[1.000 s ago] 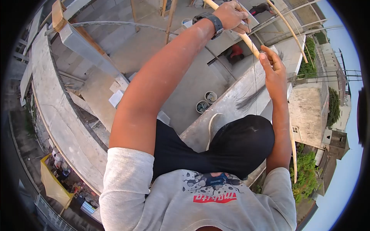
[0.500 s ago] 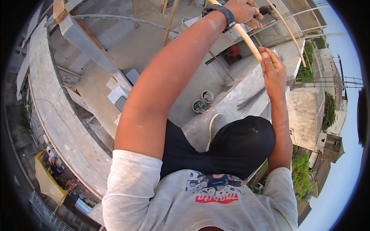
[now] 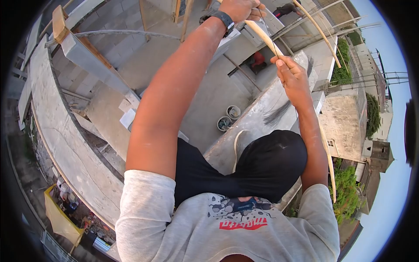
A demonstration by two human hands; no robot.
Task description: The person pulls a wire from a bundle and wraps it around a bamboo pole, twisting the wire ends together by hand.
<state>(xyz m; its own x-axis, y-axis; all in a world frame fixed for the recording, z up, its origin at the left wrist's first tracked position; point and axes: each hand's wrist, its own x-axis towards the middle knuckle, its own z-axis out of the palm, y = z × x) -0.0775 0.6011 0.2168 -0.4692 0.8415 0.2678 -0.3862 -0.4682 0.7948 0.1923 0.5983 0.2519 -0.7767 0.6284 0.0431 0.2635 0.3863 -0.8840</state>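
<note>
My left hand [image 3: 238,9], with a dark watch [image 3: 222,22] on its wrist, is at the top of the view, fingers closed on one end of a thin dark wire [image 3: 274,43]. The wire runs down to my right hand [image 3: 293,81], whose thumb and fingers pinch it. A pale wooden strip [image 3: 263,36] passes beneath the wire between my hands; its course behind my right hand is hidden. Beyond my right forearm, a pale strip [image 3: 330,170] hangs down. A bundle of black wires [image 3: 277,114] lies on the concrete wall top [image 3: 257,111] near my knee.
Far below are two buckets [image 3: 224,123] on a concrete floor [image 3: 196,113]. A person in red [image 3: 259,59] is down there, and another person [image 3: 286,9] is at the top. A curved concrete ledge [image 3: 56,126] runs along the left, above a yellow tarp [image 3: 61,214].
Both hands have shifted left, and the wire now stretches visibly between them across the pale strip. A pale strip now shows beyond my right forearm.
</note>
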